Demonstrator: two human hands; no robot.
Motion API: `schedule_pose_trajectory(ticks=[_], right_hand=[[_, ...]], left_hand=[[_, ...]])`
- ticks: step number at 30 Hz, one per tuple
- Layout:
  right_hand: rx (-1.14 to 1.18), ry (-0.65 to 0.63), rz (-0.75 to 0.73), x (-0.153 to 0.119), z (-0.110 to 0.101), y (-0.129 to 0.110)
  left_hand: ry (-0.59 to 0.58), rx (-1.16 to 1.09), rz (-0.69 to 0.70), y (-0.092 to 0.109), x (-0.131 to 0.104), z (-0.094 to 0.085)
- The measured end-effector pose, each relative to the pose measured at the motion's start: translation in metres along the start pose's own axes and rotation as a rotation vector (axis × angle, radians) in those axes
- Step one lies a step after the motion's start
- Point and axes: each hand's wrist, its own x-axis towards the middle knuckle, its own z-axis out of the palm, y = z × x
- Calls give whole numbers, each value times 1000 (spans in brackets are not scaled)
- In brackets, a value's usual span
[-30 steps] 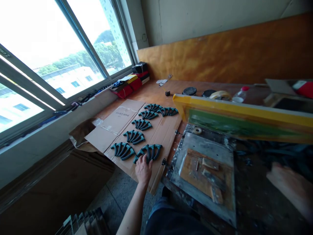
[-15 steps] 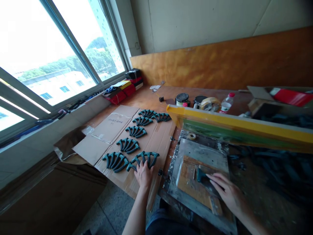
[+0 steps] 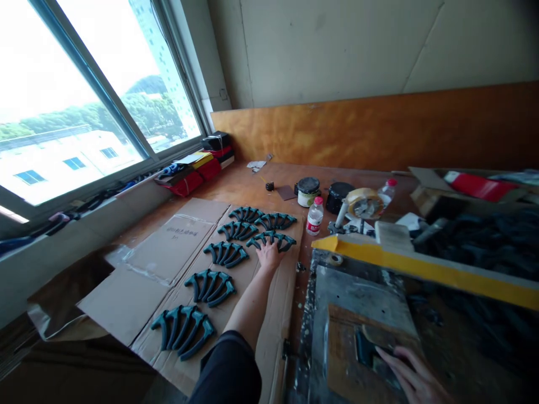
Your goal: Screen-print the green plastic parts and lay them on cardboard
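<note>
My left hand [image 3: 268,257] reaches forward over the cardboard, its fingers on a fan-like row of dark teal curved handles [image 3: 288,242]. That row lies just in front of another handle row [image 3: 275,220]. Several similar groups run down the cardboard toward me, the nearest handle group [image 3: 183,331] being at the lower left. At the lower right, my right hand [image 3: 415,373] is closed on a single dark teal handle [image 3: 365,347]. The handle rests at a wooden block [image 3: 341,359] on a grey metal plate [image 3: 357,292]. The lower part of the right hand is out of view.
A yellow-edged frame [image 3: 458,280] stands behind the plate. Beyond are a water bottle [image 3: 314,217], a lidded jar [image 3: 308,191], a tape roll [image 3: 365,203] and an open carton [image 3: 429,188]. The flattened cardboard [image 3: 168,247] overhangs the bench on the left. More dark parts [image 3: 497,235] are piled at right.
My left hand has moved the handle row forward, from the near part of the cardboard to beside the far groups. My right hand stays with its handle at the wooden block. The view has shifted.
</note>
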Motion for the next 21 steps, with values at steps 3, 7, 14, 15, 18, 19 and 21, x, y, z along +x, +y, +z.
schedule_pose_trajectory(ticks=[3, 7, 14, 15, 18, 19, 21], right_hand=[[-36, -7, 15, 1, -6, -9], [-106, -54, 62, 16, -26, -33], [-89, -308, -279, 49, -34, -55], [-99, -323, -293, 49, -31, -56], [-143, -320, -261, 48, -25, -57], [-149, -304, -261, 48, -26, -56], [-209, -251, -262, 49, -36, -48]], left_hand=[[-37, -54, -27, -4, 14, 7], [-39, -146, -48, -4, 9, 7], [36, -497, 125, 54, -20, -53], [36, -619, 170, 65, -30, -68], [-7, -1016, 321, 92, -73, -114], [-16, -1074, 356, 97, -89, -127], [-14, -1057, 371, 99, -120, -145]])
